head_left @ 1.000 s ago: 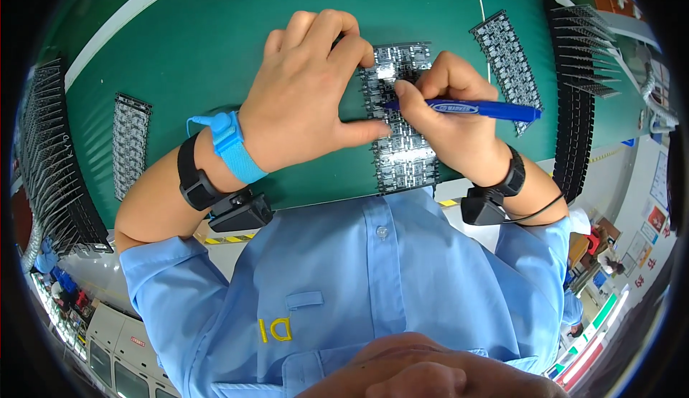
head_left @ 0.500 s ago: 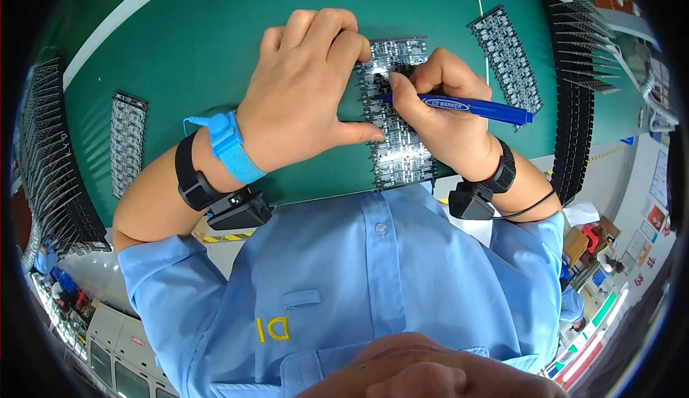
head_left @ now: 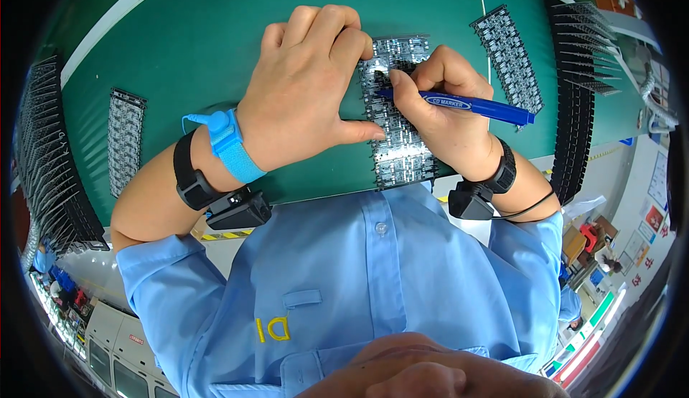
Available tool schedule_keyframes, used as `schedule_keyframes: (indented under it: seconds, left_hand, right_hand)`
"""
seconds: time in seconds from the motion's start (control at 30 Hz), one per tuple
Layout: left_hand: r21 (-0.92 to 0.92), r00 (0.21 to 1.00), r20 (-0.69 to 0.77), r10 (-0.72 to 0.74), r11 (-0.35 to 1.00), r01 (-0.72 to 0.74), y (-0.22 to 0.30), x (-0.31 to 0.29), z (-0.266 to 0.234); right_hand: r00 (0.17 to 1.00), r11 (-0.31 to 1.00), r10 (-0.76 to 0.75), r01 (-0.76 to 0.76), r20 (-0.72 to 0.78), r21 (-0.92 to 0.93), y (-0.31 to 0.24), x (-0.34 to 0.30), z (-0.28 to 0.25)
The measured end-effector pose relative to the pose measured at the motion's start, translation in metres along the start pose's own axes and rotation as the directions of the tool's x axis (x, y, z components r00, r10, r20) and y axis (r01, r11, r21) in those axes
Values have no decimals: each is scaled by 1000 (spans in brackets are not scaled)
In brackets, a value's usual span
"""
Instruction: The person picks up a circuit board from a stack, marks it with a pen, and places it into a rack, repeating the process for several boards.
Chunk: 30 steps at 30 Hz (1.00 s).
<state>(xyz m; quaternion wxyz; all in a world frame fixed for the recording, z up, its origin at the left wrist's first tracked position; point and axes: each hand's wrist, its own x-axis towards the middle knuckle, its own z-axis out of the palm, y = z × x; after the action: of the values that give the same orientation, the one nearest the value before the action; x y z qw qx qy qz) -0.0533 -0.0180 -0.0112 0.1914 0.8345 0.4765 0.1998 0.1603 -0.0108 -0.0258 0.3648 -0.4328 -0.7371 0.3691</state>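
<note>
A panel of small circuit boards [head_left: 403, 162] lies on the green table in front of me, its long side pointing away from my body. My left hand [head_left: 298, 93] holds it by the left edge, index fingertip near the far end and thumb closer to me. In my right hand [head_left: 456, 122] is a blue marker pen [head_left: 495, 110], pinched between thumb and fingers. Its tip reaches the middle-left part of the panel; whether it touches cannot be made out. The right fingers cover some of the panel's right side.
Another board panel [head_left: 507, 57] rests at the far right, and one more [head_left: 127, 142] at the left. Black slotted racks stand on both sides: the left rack [head_left: 61, 161] is packed with upright panels, the right rack [head_left: 574, 125] holds several at its far end.
The marker tip has shifted slightly to the left on the panel. Both hands otherwise stay almost where they were.
</note>
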Motion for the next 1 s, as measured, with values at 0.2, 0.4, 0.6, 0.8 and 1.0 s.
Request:
schedule_keyframes:
  seconds: [0.2, 0.4, 0.6, 0.8, 1.0]
  left_hand:
    - [0, 1000, -12, 10, 1000, -10, 0, 0, 2]
    - [2, 1000, -3, 4, 1000, -4, -1, -1, 1]
    - [11, 1000, 0, 7, 1000, -7, 0, -1, 0]
    - [19, 1000, 6, 6, 1000, -6, 0, -1, 1]
    - [18, 1000, -1, 6, 1000, -6, 0, -2, 2]
  right_hand:
    - [1000, 1000, 24, -24, 12, 11, 0, -1, 1]
    - [1000, 999, -12, 12, 11, -49, -4, 1, 2]
    - [996, 991, 88, -86, -16, 99, -4, -3, -5]
    - [997, 998, -60, 61, 54, -9, -9, -10, -4]
    - [1000, 1000, 4, -5, 24, 14, -6, -12, 1]
